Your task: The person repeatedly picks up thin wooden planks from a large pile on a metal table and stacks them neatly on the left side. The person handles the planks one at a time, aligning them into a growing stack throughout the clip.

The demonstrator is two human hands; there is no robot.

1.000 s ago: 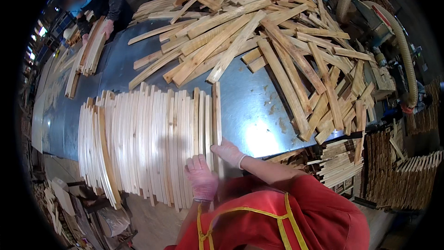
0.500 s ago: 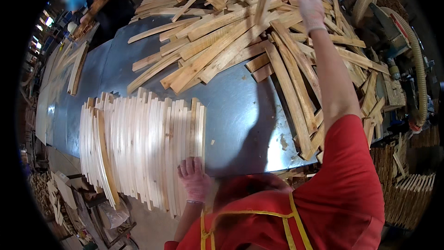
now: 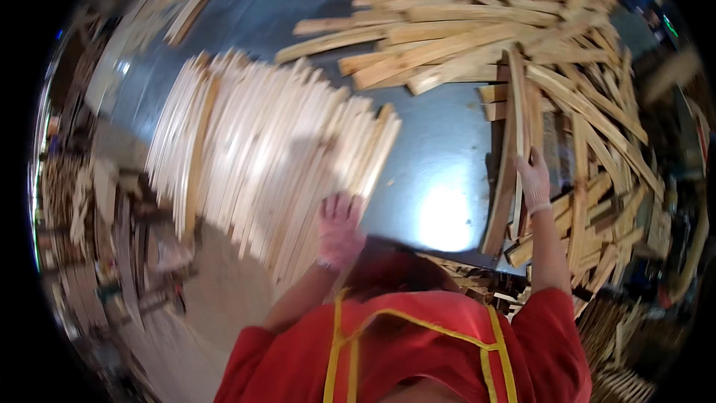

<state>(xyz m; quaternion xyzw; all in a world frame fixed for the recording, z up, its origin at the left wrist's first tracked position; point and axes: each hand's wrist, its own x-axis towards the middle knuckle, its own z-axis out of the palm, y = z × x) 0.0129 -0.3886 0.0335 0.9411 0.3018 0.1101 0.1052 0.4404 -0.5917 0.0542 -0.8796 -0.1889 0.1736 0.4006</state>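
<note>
My left hand (image 3: 341,227), in a pink work glove, lies on the near right end of a row of pale wooden slats (image 3: 261,127) set side by side on edge. Its fingers are laid out over the slat tops, holding none of them. My right hand (image 3: 533,180), gloved too, is closed around a long wooden slat (image 3: 517,116) at the right side of the metal table. A darker, curved slat (image 3: 501,186) lies just left of that hand. Motion blur softens the picture, and the right fingertips are partly hidden.
A loose heap of wooden slats (image 3: 447,33) spreads over the far and right parts of the metal table (image 3: 418,157). One darker slat (image 3: 200,149) lies across the row's left part. Wood stacks (image 3: 611,343) stand on the floor at the lower right.
My right hand has come down from the far heap toward me and now grips a slat. My left hand stays on the row. The whole view has turned, shifting the row rightward and upward.
</note>
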